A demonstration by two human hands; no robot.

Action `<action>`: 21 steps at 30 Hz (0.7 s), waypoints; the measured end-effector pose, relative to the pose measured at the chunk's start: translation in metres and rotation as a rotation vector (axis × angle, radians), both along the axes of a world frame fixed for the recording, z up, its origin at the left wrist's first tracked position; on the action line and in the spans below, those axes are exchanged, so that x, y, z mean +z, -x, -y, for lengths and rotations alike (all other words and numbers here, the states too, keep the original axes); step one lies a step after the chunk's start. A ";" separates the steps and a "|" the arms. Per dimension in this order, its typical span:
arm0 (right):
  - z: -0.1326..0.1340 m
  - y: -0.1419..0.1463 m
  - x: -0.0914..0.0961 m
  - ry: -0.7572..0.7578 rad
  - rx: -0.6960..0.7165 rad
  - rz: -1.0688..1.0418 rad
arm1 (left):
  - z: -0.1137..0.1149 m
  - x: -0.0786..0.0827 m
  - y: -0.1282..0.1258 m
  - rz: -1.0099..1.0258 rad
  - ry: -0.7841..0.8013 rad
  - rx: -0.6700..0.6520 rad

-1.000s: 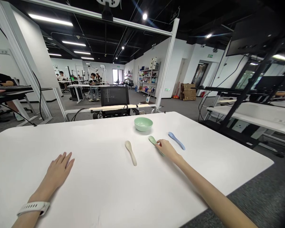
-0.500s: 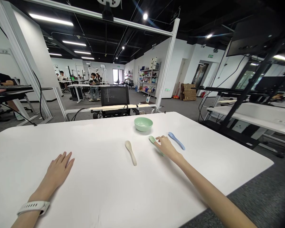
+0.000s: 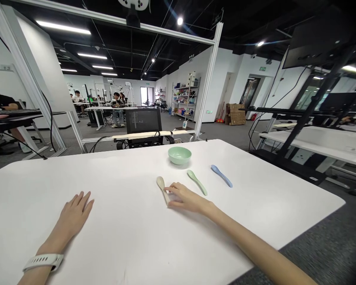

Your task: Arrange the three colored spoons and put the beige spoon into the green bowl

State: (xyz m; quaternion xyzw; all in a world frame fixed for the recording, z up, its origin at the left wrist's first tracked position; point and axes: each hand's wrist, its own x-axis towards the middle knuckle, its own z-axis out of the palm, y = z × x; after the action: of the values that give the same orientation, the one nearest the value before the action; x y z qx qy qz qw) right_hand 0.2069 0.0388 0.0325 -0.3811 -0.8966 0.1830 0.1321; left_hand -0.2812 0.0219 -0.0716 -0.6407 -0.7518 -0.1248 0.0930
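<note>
Black-shirted co-worker (image 3: 0, 103) at far left at a desk, well apart from the person's own hands; left hand (image 3: 74, 215) lies flat and open on the white tabletop (image 3: 255, 198), palm down, fingers spread, white wristband (image 3: 43, 262) on the wrist, touching nothing but the table, so it looks parked rather than working; right hand (image 3: 185, 200) reaches in from the near right, fingers fairly narrow and low over the handle of a cream spoon (image 3: 160, 184), touching it, though a real grip cannot be told; that spoon lies flat, bowl far, handle near, within easy reach; pale green bowl (image 3: 179, 155) stands upright further off, beyond the spoons; green spoon (image 3: 197, 182) and blue spoon (image 3: 221, 176) lie to the right, angled alike, handles toward the person, set apart so each could be taken alone.
</note>
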 end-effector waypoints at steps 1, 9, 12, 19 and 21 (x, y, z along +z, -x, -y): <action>-0.001 -0.001 0.000 -0.006 0.009 0.009 | 0.000 0.000 0.000 0.003 0.003 0.001; 0.001 -0.002 0.002 -0.003 0.025 0.037 | 0.002 0.002 -0.002 0.035 0.003 0.000; 0.002 -0.001 0.003 0.013 0.023 0.027 | 0.002 0.004 -0.003 0.044 0.000 0.001; 0.003 -0.002 0.002 0.019 0.013 0.022 | 0.003 0.009 -0.008 0.054 0.008 0.010; 0.003 -0.002 0.002 0.019 0.011 0.023 | 0.004 0.010 -0.009 0.047 0.021 0.014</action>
State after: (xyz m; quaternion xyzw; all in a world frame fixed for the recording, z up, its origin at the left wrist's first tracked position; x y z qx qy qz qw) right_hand 0.2091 0.0358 0.0349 -0.3794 -0.8984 0.1878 0.1171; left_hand -0.2726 0.0182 -0.0618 -0.6332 -0.7596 -0.1310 0.0695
